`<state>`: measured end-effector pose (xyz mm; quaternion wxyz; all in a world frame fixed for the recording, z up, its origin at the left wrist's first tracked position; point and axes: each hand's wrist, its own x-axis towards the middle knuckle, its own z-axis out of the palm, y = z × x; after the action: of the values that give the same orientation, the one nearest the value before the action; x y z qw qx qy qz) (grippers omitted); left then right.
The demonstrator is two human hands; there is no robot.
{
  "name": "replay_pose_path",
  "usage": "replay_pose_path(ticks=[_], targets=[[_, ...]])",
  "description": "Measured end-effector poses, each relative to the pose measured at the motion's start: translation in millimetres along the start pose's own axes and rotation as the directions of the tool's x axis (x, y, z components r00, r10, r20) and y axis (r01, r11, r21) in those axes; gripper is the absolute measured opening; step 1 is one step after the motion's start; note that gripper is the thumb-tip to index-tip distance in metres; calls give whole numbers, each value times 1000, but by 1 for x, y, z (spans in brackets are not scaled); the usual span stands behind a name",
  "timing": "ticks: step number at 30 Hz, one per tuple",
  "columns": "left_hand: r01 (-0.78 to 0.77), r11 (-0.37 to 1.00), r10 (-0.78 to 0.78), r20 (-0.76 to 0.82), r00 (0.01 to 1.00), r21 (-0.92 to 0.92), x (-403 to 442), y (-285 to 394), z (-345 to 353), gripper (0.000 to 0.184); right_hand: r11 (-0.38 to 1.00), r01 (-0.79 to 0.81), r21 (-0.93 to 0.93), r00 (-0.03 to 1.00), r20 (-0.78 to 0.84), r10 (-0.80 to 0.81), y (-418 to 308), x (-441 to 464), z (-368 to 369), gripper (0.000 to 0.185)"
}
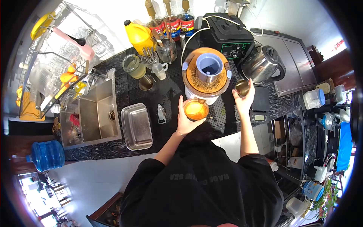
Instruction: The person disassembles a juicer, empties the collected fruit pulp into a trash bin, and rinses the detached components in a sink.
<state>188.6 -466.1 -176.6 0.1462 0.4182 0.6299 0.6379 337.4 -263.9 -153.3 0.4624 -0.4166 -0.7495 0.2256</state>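
Note:
My left hand is wrapped round a cup of orange juice, frothy at the top, right under the spout of the juicer. The juicer's orange lid is speckled with pulp, and a grey feed tube rises from it. To the right of the juicer, my right hand grips a small metal cup between thumb and fingers. What that cup contains, if anything, I cannot make out.
Behind the right hand stand an electric kettle and a black blender base. A kitchen scale lies to its right. Leftward are a metal tray, a bottle opener, a metal cup, a glass jar and the sink.

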Motion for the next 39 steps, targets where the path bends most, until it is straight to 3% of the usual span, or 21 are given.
replay_pose_path(ticks=[7,11,13,14,15,16,17,19,20,21,23,24,26,32,37,39], targets=[[2,1000,-2,179,984,-1,0,3,-27,114,995,95,-12,995,35,-94,14,22,12,74],[103,994,-108,219,970,36,-10,7,-42,116,963,173,-205,969,-141,-204,-22,10,-2,59],[90,996,-90,206,974,10,-10,10,-45,116,985,-76,152,995,-47,84,-27,-13,-5,43],[73,997,-68,195,979,-21,-10,11,-45,117,986,-77,151,995,-45,85,-26,-25,3,43],[55,997,-45,182,982,-52,-10,12,-45,117,884,-289,367,956,73,283,-25,-37,15,39],[36,996,-21,167,986,-83,-10,12,-45,118,693,-485,533,872,229,434,-22,-44,23,36],[113,977,-86,152,985,-180,-10,6,-51,109,693,-484,534,872,230,432,-23,-42,25,36],[181,946,-149,137,979,-268,2,6,-61,100,484,-654,581,745,383,546,-27,-36,33,34],[339,894,-330,80,940,-294,18,11,-64,86,365,-724,585,668,464,582,-29,-34,37,34],[481,812,-501,27,865,-331,36,13,-65,74,241,-783,574,583,543,604,-31,-33,40,33],[548,831,-549,22,836,-99,66,-8,-62,59,177,-787,591,564,574,594,-24,-30,43,32],[544,832,-546,13,838,-103,85,-8,-59,59,115,-788,605,546,599,586,-16,-28,45,31],[729,595,-653,325,684,-339,114,-6,-49,57,-9,-784,620,508,650,565,-3,-26,48,28],[766,611,-723,251,643,-201,138,-6,-30,61,33,-802,596,506,649,567,16,-31,70,32],[721,639,-669,270,692,-267,144,-2,-31,61,225,-768,599,594,538,598,-10,-25,61,33],[696,581,-626,315,714,-422,151,3,-31,58,281,-694,663,667,445,597,-33,-19,57,30]])
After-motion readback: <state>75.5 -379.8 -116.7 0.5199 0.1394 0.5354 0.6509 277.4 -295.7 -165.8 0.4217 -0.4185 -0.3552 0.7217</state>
